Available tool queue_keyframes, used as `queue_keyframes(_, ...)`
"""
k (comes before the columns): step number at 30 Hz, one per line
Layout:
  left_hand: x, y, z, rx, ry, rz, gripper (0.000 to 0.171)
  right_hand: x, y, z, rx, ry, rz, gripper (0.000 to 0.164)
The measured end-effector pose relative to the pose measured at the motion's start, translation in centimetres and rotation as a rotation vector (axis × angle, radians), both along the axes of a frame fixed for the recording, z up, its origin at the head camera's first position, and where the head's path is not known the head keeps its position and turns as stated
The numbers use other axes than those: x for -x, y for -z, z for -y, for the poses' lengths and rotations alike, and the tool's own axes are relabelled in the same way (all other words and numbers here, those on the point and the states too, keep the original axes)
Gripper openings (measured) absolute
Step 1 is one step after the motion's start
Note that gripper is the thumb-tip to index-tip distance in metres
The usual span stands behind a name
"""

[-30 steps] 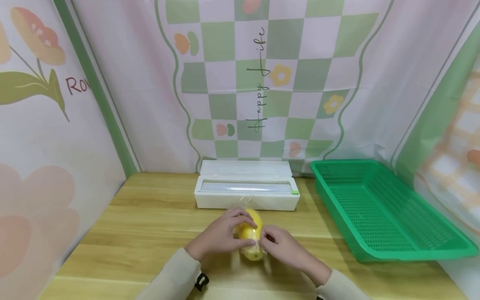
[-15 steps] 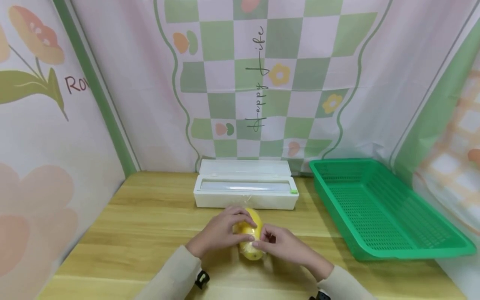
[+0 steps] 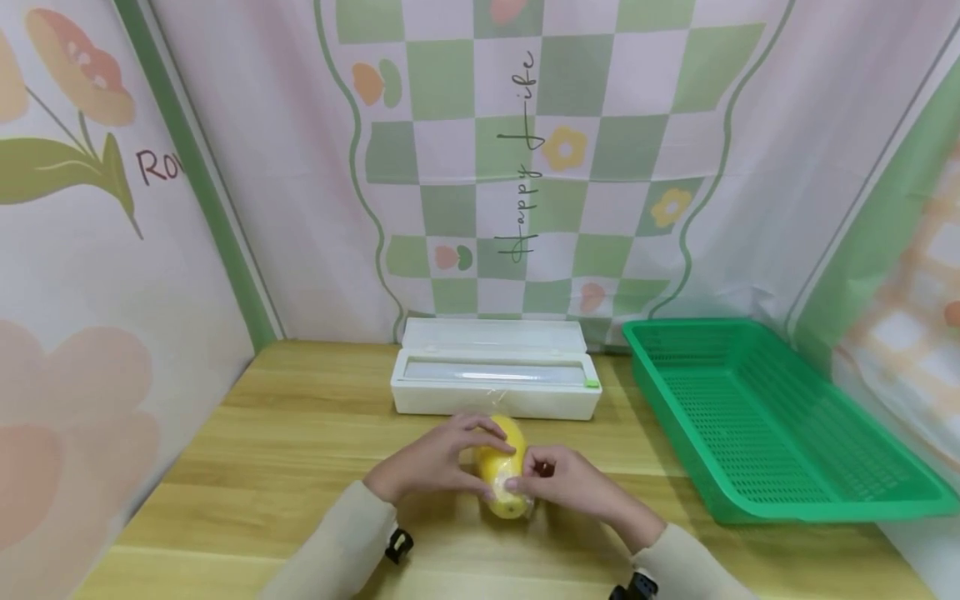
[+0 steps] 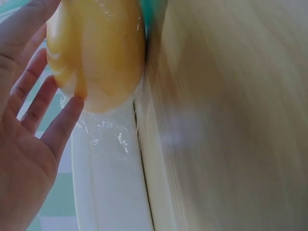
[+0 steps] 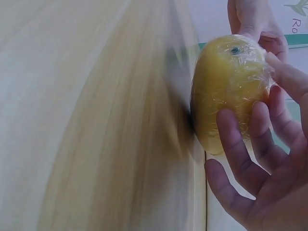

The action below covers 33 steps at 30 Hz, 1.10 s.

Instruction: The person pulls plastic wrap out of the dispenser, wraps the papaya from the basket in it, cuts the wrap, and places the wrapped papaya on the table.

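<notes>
A yellow oval fruit (image 3: 491,475), wrapped in clear cling film, lies on the table in the middle of the head view. My left hand (image 3: 438,458) grips it from the left, fingers over its far part and thumb at its near side. My right hand (image 3: 566,482) holds its right side, thumb pressing the film on top and fingers bent against the flank. The right wrist view shows the wrinkled film (image 5: 245,72) and a small dark stem scar. Loose film (image 4: 108,137) trails past the fruit's far end in the left wrist view.
Behind the fruit stands a white cling film dispenser (image 3: 495,402) with its lid raised. A green perforated basket (image 3: 675,429) sits at the right of the wooden table (image 3: 300,417). Patterned cloth (image 3: 322,250) hangs at the back and sides.
My right thumb has moved from the fruit's right side onto the film on top. The left thumb has slid slightly toward the near left. The fruit stays in place.
</notes>
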<state>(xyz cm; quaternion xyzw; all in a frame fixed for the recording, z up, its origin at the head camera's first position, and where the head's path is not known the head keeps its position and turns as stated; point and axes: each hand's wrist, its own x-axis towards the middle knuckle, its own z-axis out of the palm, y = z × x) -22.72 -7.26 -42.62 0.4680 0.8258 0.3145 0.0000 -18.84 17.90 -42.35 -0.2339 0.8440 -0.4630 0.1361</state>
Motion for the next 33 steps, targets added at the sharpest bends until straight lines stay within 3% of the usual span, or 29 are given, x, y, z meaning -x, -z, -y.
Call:
queue_keyframes(11, 0.4, 0.3, -0.3, -0.028, -0.005, -0.013, 0.056, 0.5, 0.3, 0.2, -0.060, 0.035, -0.093, 0.037)
queue_keyframes(16, 0.4, 0.3, -0.1, -0.031, -0.007, 0.028, 0.054, 0.6, 0.4, -0.8, -0.029, -0.115, -0.097, 0.027)
queue_keyframes(20, 0.4, 0.1, 0.1, -0.027, -0.021, 0.053, 0.053, 0.3, 0.2, -1.5, -0.041, -0.225, -0.112, 0.038)
queue_keyframes(24, 0.4, 0.0, 0.1, -0.035, -0.021, 0.059, 0.054, 0.2, 0.0, -1.7, -0.087, -0.214, -0.212, 0.024)
queue_keyframes(28, 0.4, -0.1, 0.1, -0.035, -0.024, 0.074, 0.054, 0.4, -0.2, -1.9, -0.085, -0.173, -0.224, 0.012)
queue_keyframes(33, 0.4, -0.1, 0.1, -0.033, -0.026, 0.084, 0.054, 0.7, -0.4, -2.1, -0.065, -0.199, -0.211, 0.006)
